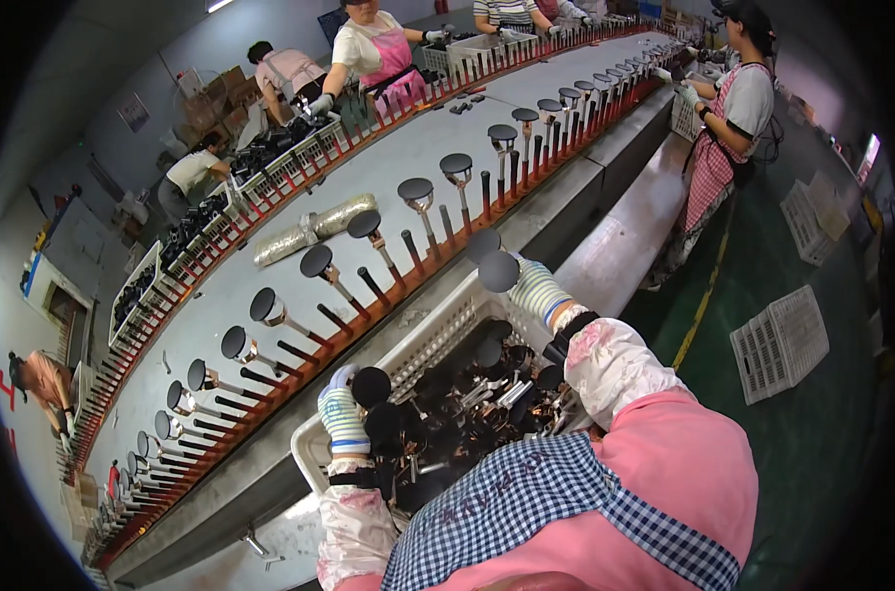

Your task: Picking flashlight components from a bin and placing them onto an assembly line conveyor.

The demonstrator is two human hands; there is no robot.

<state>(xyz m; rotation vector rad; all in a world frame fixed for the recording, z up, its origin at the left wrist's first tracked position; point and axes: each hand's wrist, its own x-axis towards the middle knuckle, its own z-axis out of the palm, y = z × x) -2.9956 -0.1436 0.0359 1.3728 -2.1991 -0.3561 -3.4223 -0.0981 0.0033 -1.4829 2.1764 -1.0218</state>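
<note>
My left hand point(343, 414), in a striped glove, grips a dark round-headed part point(371, 386) at the near-left rim of a white crate point(430, 335). The crate is full of several such dark parts with metal stems point(472, 394). My right hand point(533, 286), also gloved, holds another round-headed part point(498, 271) up over the crate's far edge, close to the red peg rail point(388, 300) of the long conveyor. Round-headed parts point(317, 261) stand on the rail's pegs in a long row.
The grey conveyor table point(299, 197) carries a silvery wrapped roll point(314, 229). Other people in pink aprons work along the far side point(373, 49) and on the right point(733, 108). White empty crates point(780, 343) lie on the green floor to the right.
</note>
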